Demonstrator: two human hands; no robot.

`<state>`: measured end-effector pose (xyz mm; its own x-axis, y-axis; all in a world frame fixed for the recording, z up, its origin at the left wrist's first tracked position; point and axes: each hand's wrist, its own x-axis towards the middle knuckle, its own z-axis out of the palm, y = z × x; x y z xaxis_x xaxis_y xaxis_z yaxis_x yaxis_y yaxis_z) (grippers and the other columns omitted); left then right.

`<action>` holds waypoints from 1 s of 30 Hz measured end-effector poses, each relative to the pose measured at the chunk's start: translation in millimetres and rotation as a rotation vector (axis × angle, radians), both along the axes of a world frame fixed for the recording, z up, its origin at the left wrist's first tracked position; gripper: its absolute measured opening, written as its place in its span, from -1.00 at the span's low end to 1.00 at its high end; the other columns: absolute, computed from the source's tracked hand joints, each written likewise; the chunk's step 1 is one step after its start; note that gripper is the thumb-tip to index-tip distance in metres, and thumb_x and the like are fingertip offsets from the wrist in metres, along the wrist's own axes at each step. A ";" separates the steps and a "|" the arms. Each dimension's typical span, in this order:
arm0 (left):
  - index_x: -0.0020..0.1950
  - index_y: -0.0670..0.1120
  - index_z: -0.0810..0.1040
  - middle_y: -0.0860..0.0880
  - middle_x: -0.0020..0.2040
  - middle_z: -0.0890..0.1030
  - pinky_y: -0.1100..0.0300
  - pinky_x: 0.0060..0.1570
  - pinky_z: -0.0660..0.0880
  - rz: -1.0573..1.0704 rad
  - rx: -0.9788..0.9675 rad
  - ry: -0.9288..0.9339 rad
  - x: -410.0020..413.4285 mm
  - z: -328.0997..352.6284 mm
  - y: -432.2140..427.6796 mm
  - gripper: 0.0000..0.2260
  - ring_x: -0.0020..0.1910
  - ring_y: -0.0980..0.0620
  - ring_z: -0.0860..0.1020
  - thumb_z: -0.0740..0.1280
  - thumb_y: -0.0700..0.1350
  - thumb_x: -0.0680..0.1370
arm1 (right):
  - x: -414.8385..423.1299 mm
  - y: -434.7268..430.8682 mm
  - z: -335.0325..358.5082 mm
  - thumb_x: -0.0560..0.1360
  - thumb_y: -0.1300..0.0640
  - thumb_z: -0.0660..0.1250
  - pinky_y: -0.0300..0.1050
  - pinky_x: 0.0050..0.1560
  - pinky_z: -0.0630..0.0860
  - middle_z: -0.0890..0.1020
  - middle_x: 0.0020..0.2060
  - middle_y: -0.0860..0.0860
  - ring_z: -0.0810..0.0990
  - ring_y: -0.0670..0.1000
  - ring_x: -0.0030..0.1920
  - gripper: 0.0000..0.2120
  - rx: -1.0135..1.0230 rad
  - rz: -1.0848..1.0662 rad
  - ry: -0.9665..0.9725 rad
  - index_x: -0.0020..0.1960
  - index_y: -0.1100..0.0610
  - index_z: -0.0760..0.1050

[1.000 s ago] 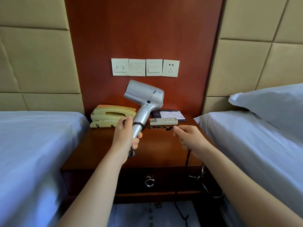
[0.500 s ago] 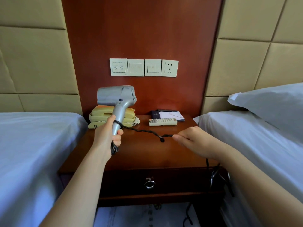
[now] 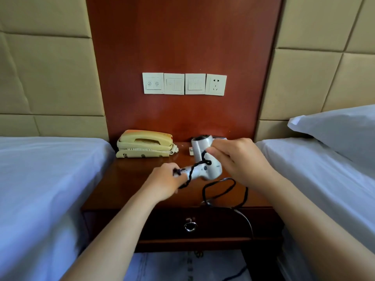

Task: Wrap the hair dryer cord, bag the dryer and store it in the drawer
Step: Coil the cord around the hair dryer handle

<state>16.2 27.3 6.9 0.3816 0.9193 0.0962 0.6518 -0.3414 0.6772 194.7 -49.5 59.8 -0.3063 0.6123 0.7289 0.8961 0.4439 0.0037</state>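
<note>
The silver hair dryer [image 3: 209, 165] lies tilted above the wooden nightstand [image 3: 129, 185], its handle pointing left. My left hand [image 3: 164, 182] grips the end of the handle. My right hand [image 3: 237, 159] is at the dryer's body and pinches the black cord [image 3: 199, 163] that crosses the barrel. A twisted stretch of cord runs along the handle. The slack cord [image 3: 220, 189] loops over the nightstand's front edge and hangs down past the drawer [image 3: 223, 224], which is closed, with a metal ring pull [image 3: 190, 226].
A yellow telephone [image 3: 145, 144] sits at the nightstand's back left. A remote control [image 3: 190, 151] is mostly hidden behind the dryer. Wall switches and a socket [image 3: 215, 84] are above. White beds flank the nightstand, with a pillow [image 3: 341, 128] on the right one.
The dryer has swung from upright at the left to lying sideways at the centre. My right hand moved in from the right and brought the cord over the barrel.
</note>
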 end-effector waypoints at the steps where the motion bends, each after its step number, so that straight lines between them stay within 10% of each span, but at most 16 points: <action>1: -0.03 -0.09 0.56 -0.01 -0.38 0.60 0.20 -0.40 0.33 -0.040 0.006 0.035 3.0 0.8 -3.9 -0.79 -0.42 0.05 0.49 0.23 0.01 0.53 | 0.0 0.3 1.3 0.54 -0.10 0.04 -0.11 -0.53 0.24 0.21 -0.56 -0.08 0.21 0.03 -0.55 -0.64 0.014 -0.010 0.019 -0.35 0.06 0.20; 9: -0.14 -0.02 0.53 0.06 -0.43 0.45 0.16 -0.37 0.24 -0.199 -0.017 0.052 11.5 5.4 -25.2 -0.86 -0.47 0.04 0.36 0.35 0.02 0.40 | 5.0 2.6 4.9 0.54 -0.11 0.06 -0.26 -0.51 0.15 0.24 -0.59 -0.07 0.23 0.09 -0.61 -0.56 0.146 -0.134 0.091 -0.35 0.17 0.39; 16: -0.17 -0.09 0.52 0.04 -0.46 0.37 0.16 -0.44 0.21 -0.057 0.130 0.136 15.3 5.0 -32.6 -0.50 -0.53 0.05 0.30 0.23 0.37 0.41 | -1.2 -2.2 5.2 0.53 -0.11 0.15 -0.22 -0.57 0.18 0.27 -0.59 -0.08 0.24 0.03 -0.61 -0.58 0.163 -0.116 0.063 -0.39 0.12 0.36; 23: -0.01 -0.05 0.57 0.03 -0.30 0.49 0.10 -0.26 0.43 -0.005 0.233 0.259 5.9 9.0 -29.5 -0.61 -0.21 -0.05 0.55 0.12 0.21 0.56 | 27.8 0.8 13.1 0.53 0.04 0.29 -0.29 -0.47 0.16 0.24 -0.50 -0.02 0.17 -0.08 -0.47 -0.59 -0.461 0.003 0.268 -0.41 0.23 0.33; 30: -0.42 -0.05 0.36 0.08 -0.59 0.32 0.16 -0.35 0.34 -0.175 0.036 0.059 0.0 4.3 -17.1 -0.62 -0.52 -0.01 0.40 0.21 0.09 0.55 | 63.0 0.1 1.9 0.54 0.09 0.26 -0.40 -0.53 0.12 0.23 -0.55 -0.14 0.17 -0.16 -0.55 -0.68 -0.617 0.021 0.542 -0.35 0.18 0.40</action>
<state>16.1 10.2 11.3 0.5412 0.8349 0.1001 0.6189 -0.4761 0.6247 257.8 -49.4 61.6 -0.0241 0.9493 0.3134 0.6946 0.2414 -0.6777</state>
